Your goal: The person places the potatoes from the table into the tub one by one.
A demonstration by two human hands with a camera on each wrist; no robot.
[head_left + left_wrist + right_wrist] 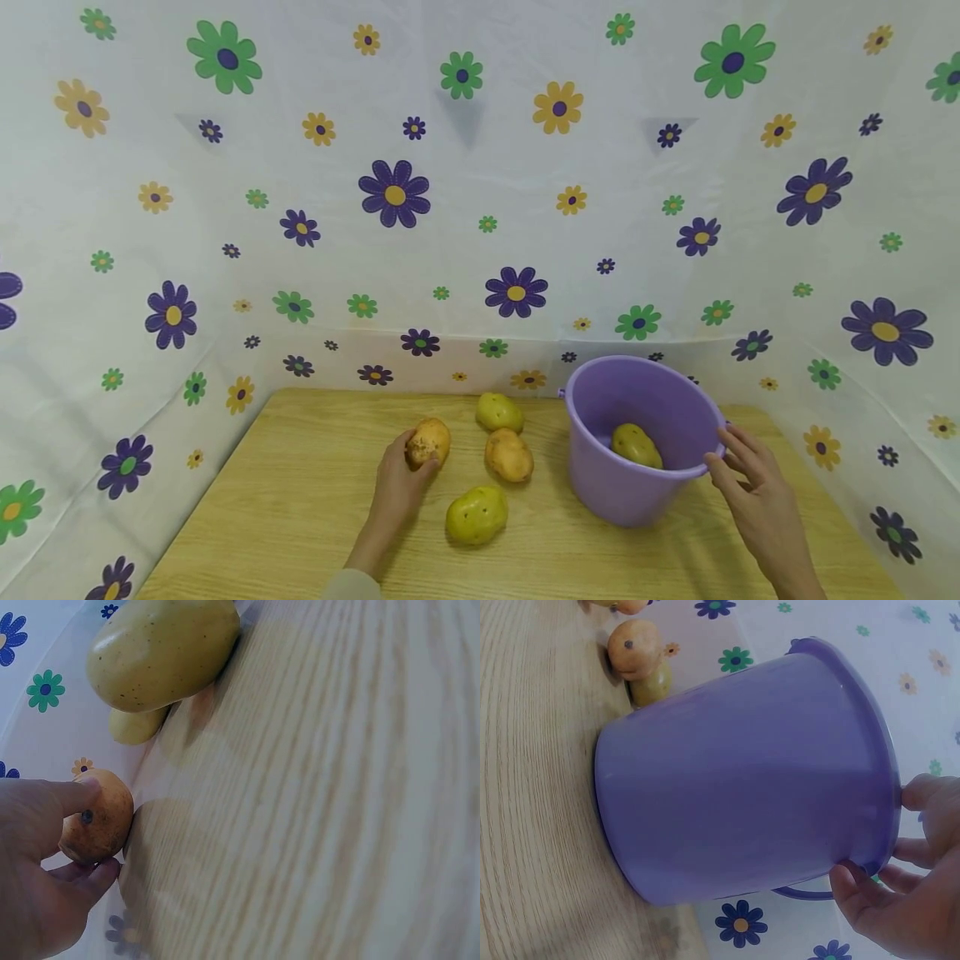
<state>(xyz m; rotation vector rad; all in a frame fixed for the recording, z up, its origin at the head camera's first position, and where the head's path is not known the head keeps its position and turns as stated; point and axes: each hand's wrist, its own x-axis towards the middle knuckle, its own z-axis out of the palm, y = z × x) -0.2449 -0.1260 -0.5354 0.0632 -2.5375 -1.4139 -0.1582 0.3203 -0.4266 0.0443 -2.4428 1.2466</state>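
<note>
On the wooden worktop [300,517], left of centre, an orange-brown potato [428,442] sits pinched between the thumb and fingers of the left hand [397,487]. Just beside it lie three more potatoes: a greenish one behind [498,412], a brown one [509,455], and a yellow one in front [477,514]. Further right, the right hand [753,487] grips the rim of a purple bucket [637,492] holding another potato [637,445].

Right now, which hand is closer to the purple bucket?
Right. The right hand has its fingers on the rim of the purple bucket. The left hand is off to the bucket's left, gripping a potato on the table.
</note>
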